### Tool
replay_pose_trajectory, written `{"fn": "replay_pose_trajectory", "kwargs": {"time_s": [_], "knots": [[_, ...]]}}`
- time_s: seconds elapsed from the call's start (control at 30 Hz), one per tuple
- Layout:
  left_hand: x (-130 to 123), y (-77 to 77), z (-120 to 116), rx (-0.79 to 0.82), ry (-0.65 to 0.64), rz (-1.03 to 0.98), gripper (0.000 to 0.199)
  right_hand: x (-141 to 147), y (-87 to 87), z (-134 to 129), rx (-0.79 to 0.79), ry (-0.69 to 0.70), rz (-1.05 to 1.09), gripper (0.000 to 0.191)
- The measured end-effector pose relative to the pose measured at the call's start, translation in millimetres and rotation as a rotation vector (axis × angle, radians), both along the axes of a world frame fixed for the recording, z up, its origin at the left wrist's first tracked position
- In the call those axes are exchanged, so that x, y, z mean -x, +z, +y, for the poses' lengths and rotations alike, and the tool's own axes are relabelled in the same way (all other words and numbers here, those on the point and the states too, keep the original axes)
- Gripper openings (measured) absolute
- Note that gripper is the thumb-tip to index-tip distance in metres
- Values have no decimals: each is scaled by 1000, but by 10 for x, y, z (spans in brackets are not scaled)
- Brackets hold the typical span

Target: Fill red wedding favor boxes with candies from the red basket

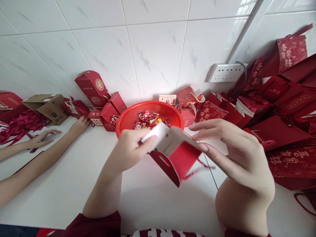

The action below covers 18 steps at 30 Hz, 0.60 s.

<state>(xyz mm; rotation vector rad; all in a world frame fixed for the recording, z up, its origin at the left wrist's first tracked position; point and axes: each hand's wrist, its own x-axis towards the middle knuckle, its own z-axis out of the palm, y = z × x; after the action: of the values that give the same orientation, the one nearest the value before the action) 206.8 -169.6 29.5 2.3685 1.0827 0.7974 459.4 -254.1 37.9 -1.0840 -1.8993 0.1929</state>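
A red gift box (182, 158) with a white inside hangs in the air over the front of the table, its top open and tilted. My left hand (130, 148) pinches a white flap at the box's left side. At the box's right edge my right hand (237, 158) touches the rim with its fingertips, thumb and fingers apart. A dark red twisted cord (206, 164) dangles from the box's right side. Behind my hands a red plastic basket (119, 123) holds several wrapped candies (148, 119); the box partly hides them.
Many red boxes and bags (293, 128) crowd the right side. More red boxes (92, 87) stand against the wall, beside a brown carton (50, 107). Another person's hands (80, 125) rest at the left near magenta ribbons (23, 126). A power strip (225, 72) is on the wall.
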Motion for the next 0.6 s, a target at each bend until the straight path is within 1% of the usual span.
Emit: {"fn": "replay_pose_trajectory", "kwargs": {"time_s": [0.07,0.1,0.17,0.2,0.23,0.27,0.33,0.4,0.47,0.53,0.6], "knots": [[93,48,15,-214,135,-209,41,65,-4,-7,-70,-2,-48,23],[111,53,19,-351,170,-264,41,101,-16,8,-87,-1,-91,26],[100,41,29,-625,173,-282,39,170,-51,69,-108,2,-169,31],[80,30,35,-724,156,-262,38,201,-70,108,-114,0,-198,32],[59,17,42,-784,137,-234,35,228,-86,147,-120,-8,-220,34],[39,5,49,-812,121,-208,34,248,-99,182,-118,-20,-239,36],[16,-11,63,-808,113,-174,34,264,-112,231,-84,-27,-271,39],[17,-13,79,-764,136,-158,36,244,-112,243,-29,1,-293,37],[32,-2,100,-656,182,-187,39,193,-110,225,8,33,-296,26],[42,14,127,-508,203,-288,40,126,-112,192,9,30,-286,13],[40,26,154,-354,163,-430,40,58,-119,158,-13,-8,-264,16]]}}
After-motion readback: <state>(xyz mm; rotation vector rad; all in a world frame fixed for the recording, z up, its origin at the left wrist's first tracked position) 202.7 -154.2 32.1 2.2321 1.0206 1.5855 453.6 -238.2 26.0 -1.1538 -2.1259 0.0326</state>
